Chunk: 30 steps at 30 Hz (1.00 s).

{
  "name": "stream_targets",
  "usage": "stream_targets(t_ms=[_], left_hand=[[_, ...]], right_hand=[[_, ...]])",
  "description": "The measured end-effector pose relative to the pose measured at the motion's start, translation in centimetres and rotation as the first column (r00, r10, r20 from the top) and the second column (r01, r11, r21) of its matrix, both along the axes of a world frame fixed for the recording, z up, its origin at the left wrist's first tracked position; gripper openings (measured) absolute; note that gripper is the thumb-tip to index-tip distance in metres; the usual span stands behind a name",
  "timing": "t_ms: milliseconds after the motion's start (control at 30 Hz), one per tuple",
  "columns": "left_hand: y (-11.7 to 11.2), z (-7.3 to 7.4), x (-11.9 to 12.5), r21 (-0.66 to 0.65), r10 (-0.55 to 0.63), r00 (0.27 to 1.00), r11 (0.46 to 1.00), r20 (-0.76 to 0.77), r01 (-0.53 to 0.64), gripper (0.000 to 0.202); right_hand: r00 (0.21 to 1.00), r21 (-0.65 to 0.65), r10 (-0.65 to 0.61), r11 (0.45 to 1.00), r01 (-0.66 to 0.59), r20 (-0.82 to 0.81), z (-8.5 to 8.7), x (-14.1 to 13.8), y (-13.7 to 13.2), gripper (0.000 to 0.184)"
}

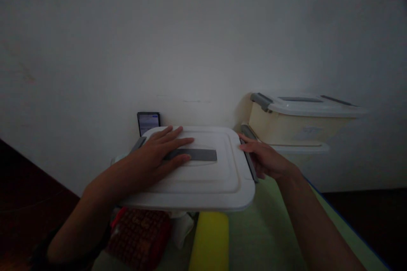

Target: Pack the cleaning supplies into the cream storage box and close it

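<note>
In front of me is a storage box with a white lid (203, 182), a grey strip across its middle and a grey latch (250, 163) on its right side. My left hand (165, 150) lies flat on the lid, fingers spread over the left end of the grey strip. At the right edge, my right hand (262, 156) grips the latch, thumb and index finger at the lid's rim; its other fingers are partly hidden behind the latch. The box's body is hidden under the lid.
Two cream storage boxes are stacked at the right; the upper box (286, 125) has a white lid. A phone (149, 123) leans on the wall behind. A red patterned bag (140, 235) and a yellow object (210, 241) lie in front on the green surface (263, 228).
</note>
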<state>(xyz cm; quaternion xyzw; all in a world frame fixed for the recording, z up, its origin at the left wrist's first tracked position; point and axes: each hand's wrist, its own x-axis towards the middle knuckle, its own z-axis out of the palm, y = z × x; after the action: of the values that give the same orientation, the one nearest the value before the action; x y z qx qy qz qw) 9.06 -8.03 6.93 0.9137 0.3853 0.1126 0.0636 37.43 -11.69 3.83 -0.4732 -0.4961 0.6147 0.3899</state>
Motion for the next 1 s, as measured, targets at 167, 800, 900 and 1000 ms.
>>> stream_targets(t_ms=[167,800,900,1000], left_hand=[[-0.1,0.1,0.2,-0.009,-0.028,1.000,1.000,-0.005,0.028,0.052],[-0.4,-0.7,0.7,0.022,-0.050,0.999,0.998,-0.020,0.051,0.049],[-0.6,-0.9,1.0,0.054,-0.041,0.999,0.998,-0.004,0.041,0.047],[-0.9,-0.7,1.2,0.104,-0.033,0.999,0.994,0.003,0.033,0.047]], right_hand=[[0.988,-0.027,0.131,0.991,-0.134,-0.075,-0.4,1.0,-0.1,0.091],[0.763,0.304,-0.189,0.953,-0.010,0.618,1.1,1.8,-1.6,0.059],[0.552,0.553,-0.447,0.833,-0.031,0.704,0.8,-1.0,-1.4,0.061],[0.489,0.581,-0.466,0.807,-0.106,0.737,0.3,-2.9,-1.0,0.066]])
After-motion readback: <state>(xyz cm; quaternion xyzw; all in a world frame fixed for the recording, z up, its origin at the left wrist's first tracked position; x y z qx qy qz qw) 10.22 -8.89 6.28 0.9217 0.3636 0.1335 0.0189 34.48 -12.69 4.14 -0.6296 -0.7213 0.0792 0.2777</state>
